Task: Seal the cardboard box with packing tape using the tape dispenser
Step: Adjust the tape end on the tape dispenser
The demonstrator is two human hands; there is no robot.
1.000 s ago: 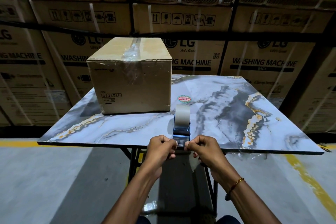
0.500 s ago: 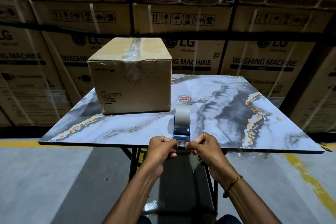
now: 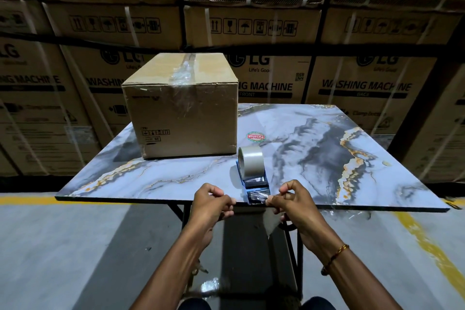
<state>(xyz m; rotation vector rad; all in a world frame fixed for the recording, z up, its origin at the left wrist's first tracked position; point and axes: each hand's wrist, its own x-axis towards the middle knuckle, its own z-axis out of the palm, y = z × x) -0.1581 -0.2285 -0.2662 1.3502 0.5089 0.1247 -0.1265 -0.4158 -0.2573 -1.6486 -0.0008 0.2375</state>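
A closed cardboard box (image 3: 181,113) stands at the back left of the marble-patterned table (image 3: 327,158), with clear tape along its top seam and down its front face. A blue tape dispenser (image 3: 253,171) with a grey-looking roll lies at the table's front edge, right of the box. My right hand (image 3: 293,200) pinches the loose tape end at the dispenser's front, and a strip of tape (image 3: 271,220) hangs below the table edge. My left hand (image 3: 212,202) is at the table edge just left of the dispenser, fingers closed, apart from it.
Large strapped washing-machine cartons (image 3: 352,83) form a wall behind the table. A round red and green sticker (image 3: 256,136) is on the tabletop. The table's black legs (image 3: 294,246) stand on grey floor with a yellow line (image 3: 427,246) at right.
My left hand has let go of the dispenser's front and slid left along the table edge. My right hand has shifted right, still pinching the tape. The view has swung so the table sits further right.
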